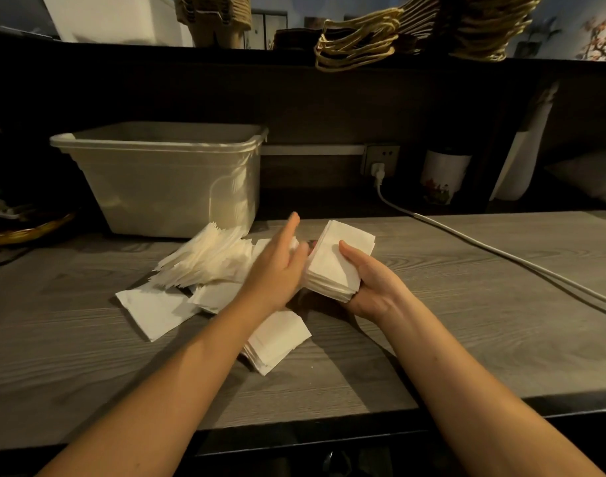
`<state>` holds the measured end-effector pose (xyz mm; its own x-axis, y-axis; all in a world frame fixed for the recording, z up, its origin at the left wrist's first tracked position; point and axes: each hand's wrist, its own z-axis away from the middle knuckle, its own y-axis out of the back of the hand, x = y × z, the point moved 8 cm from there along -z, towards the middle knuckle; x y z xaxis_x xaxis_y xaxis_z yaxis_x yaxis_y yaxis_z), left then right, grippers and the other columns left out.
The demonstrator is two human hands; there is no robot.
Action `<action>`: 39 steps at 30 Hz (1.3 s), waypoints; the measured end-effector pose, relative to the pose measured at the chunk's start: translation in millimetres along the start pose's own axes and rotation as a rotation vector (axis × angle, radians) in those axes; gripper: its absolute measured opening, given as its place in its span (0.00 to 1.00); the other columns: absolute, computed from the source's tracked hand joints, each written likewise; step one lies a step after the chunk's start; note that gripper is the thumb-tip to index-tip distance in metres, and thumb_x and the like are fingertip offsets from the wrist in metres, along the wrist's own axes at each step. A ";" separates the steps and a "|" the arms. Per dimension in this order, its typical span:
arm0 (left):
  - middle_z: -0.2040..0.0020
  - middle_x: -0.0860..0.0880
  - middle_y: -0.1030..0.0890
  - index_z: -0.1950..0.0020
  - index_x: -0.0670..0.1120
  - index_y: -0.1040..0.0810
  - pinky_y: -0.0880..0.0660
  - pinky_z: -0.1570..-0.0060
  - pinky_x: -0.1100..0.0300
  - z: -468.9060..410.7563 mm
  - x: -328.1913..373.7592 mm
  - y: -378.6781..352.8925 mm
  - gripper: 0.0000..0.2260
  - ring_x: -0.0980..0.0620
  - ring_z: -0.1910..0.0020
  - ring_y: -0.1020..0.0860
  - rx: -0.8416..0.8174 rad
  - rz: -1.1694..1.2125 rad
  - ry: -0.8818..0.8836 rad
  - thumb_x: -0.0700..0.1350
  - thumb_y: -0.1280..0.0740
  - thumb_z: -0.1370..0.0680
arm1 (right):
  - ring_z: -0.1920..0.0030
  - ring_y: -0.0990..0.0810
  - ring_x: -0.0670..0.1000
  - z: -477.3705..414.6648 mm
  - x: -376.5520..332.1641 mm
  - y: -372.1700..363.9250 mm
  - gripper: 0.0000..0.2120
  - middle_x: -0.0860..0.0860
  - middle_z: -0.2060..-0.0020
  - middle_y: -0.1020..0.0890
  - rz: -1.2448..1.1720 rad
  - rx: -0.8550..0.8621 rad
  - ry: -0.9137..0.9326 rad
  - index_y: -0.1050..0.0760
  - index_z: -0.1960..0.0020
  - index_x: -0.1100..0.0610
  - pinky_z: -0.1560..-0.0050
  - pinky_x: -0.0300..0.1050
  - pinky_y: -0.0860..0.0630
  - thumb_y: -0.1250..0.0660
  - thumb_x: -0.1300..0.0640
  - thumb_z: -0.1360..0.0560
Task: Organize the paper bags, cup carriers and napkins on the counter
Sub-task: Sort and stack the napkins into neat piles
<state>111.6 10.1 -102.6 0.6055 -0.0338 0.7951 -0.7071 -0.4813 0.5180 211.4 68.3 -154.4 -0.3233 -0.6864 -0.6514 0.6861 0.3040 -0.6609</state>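
My right hand (370, 284) grips a neat stack of white napkins (336, 263) from below, thumb lying on its top sheet, just above the wooden counter (466, 321). My left hand (277, 266) is flat and straight-fingered, its palm against the left side of that stack. A loose fanned heap of napkins (205, 259) lies to the left. Single napkins (153, 309) and a small pile (277, 339) lie on the counter under my left forearm. Paper bags with twisted handles (356, 43) sit on the upper shelf.
A pale plastic tub (163, 177) stands at the back left of the counter. A white power cable (501, 256) runs from a wall socket (380, 160) across the right side. A printed cup (442, 177) stands at the back right; a yellow-rimmed dish (22, 228) at far left.
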 end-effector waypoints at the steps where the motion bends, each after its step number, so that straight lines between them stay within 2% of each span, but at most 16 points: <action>1: 0.26 0.55 0.39 0.24 0.54 0.45 0.40 0.34 0.59 -2.6 -0.8 15.6 0.21 0.55 0.28 0.39 0.087 -0.041 -0.032 0.47 0.46 0.18 | 0.49 0.19 0.62 -1.0 -1.1 1.2 0.19 0.63 0.45 0.20 -0.020 0.008 0.001 0.32 0.33 0.60 0.52 0.61 0.23 0.37 0.57 0.22; 4: 0.31 0.54 0.30 0.28 0.50 0.34 0.37 0.38 0.62 -8.4 -13.0 47.1 0.18 0.53 0.32 0.32 0.236 -0.092 -0.010 0.44 0.44 0.18 | 0.49 0.19 0.62 -3.4 -1.7 5.5 0.22 0.62 0.44 0.20 -0.048 0.034 0.002 0.34 0.31 0.58 0.58 0.60 0.22 0.36 0.56 0.23; 7: 0.30 0.51 0.31 0.28 0.50 0.34 0.35 0.37 0.59 -12.0 -25.9 36.8 0.18 0.51 0.32 0.32 0.081 -0.305 0.035 0.46 0.44 0.18 | 0.46 0.20 0.63 -4.1 -2.1 7.8 0.21 0.63 0.42 0.21 -0.066 0.042 -0.002 0.34 0.31 0.58 0.56 0.62 0.23 0.36 0.55 0.23; 10: 0.28 0.52 0.33 0.28 0.51 0.34 0.37 0.35 0.58 -8.6 -31.9 19.3 0.19 0.52 0.31 0.34 -0.079 -0.401 0.042 0.49 0.42 0.19 | 0.43 0.22 0.63 -2.8 -4.0 7.4 0.20 0.63 0.41 0.22 -0.046 0.036 0.002 0.34 0.31 0.59 0.52 0.62 0.24 0.38 0.56 0.22; 16: 0.27 0.56 0.36 0.28 0.54 0.35 0.37 0.36 0.59 -7.5 -32.8 14.0 0.21 0.54 0.31 0.36 -0.144 -0.547 0.036 0.52 0.37 0.21 | 0.44 0.22 0.63 -0.9 -4.1 6.2 0.21 0.63 0.41 0.22 -0.026 0.028 0.005 0.35 0.31 0.59 0.52 0.62 0.24 0.38 0.56 0.22; 19: 0.28 0.55 0.34 0.29 0.54 0.33 0.36 0.38 0.60 -7.3 -30.7 15.4 0.19 0.54 0.32 0.34 -0.137 -0.525 0.022 0.48 0.39 0.20 | 0.43 0.22 0.63 -2.0 -3.6 6.0 0.21 0.63 0.41 0.22 -0.021 0.022 0.003 0.35 0.30 0.59 0.50 0.63 0.24 0.38 0.56 0.22; 28: 0.29 0.54 0.33 0.30 0.52 0.31 0.41 0.40 0.65 -7.4 -32.5 17.6 0.17 0.55 0.32 0.35 -0.203 -0.436 0.019 0.49 0.41 0.19 | 0.44 0.22 0.64 1.1 -6.3 3.7 0.21 0.63 0.41 0.23 -0.017 0.006 0.012 0.36 0.30 0.59 0.51 0.62 0.25 0.40 0.56 0.21; 32: 0.30 0.54 0.31 0.30 0.52 0.32 0.39 0.41 0.66 -7.1 -30.5 19.6 0.18 0.55 0.34 0.33 -0.207 -0.455 0.005 0.45 0.39 0.20 | 0.44 0.22 0.64 0.8 -6.0 3.7 0.21 0.64 0.41 0.23 -0.022 0.000 0.005 0.37 0.30 0.59 0.52 0.63 0.25 0.40 0.56 0.21; 37: 0.29 0.54 0.33 0.29 0.52 0.32 0.39 0.35 0.62 -6.0 -26.1 11.8 0.21 0.55 0.32 0.35 -0.210 -0.484 -0.019 0.40 0.38 0.21 | 0.43 0.22 0.64 -2.0 -6.7 5.3 0.22 0.64 0.41 0.23 -0.029 -0.003 0.006 0.37 0.29 0.58 0.50 0.63 0.25 0.39 0.56 0.22; 39: 0.30 0.54 0.32 0.30 0.52 0.31 0.39 0.37 0.65 -6.6 -25.0 13.0 0.21 0.55 0.33 0.34 -0.187 -0.472 -0.024 0.39 0.37 0.22 | 0.44 0.22 0.64 -2.6 -6.9 6.0 0.23 0.63 0.41 0.22 -0.021 0.004 0.008 0.37 0.29 0.59 0.51 0.63 0.24 0.39 0.55 0.22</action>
<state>84.8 10.5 -113.7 0.8812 0.1286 0.4549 -0.4067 -0.2842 0.8682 216.1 76.6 -154.8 -0.3429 -0.6870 -0.6407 0.6815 0.2875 -0.6730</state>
